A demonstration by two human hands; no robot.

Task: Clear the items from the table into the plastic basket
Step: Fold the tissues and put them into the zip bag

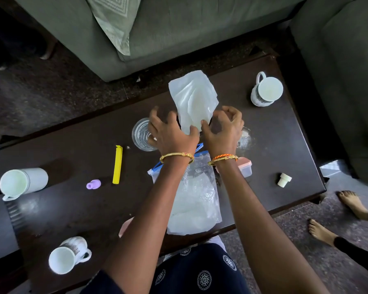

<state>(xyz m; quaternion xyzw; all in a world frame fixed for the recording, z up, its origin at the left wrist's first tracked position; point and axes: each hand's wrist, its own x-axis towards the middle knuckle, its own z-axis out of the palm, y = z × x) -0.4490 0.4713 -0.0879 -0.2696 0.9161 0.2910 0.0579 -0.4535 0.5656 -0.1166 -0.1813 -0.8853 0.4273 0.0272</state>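
At far left of the frame a white mug (22, 183) is lying on its side on the dark tabletop (72, 209), its mouth facing left. Lower down, near the bottom left, a second mug (67, 255) is also lying tipped over. Right of the first mug a small purple cap (93, 184) is sitting beside a yellow clip (117, 164), which is lying lengthwise. Just right of the clip's top end a clear glass (141, 134) is standing upright, partly hidden by the left hand (172, 134). That hand is pinching the lower edge of a white sheet (192, 100) between thumb and curled fingers at the frame's centre. Touching it, the right hand (223, 130) is pinching the same edge, its other fingers curled above. The sheet is rising from both hands toward the top of the frame. Under the forearms a clear zip bag (197, 200) with a blue strip is lying flat, reaching the tabletop's near edge. Beside the right wrist a small box with a pink lid (245, 167) is peeking out. Toward the upper right a third mug (267, 90) is standing upright. Lower right, a small white stopper (284, 179) is sitting near the tabletop's corner. No basket is showing.
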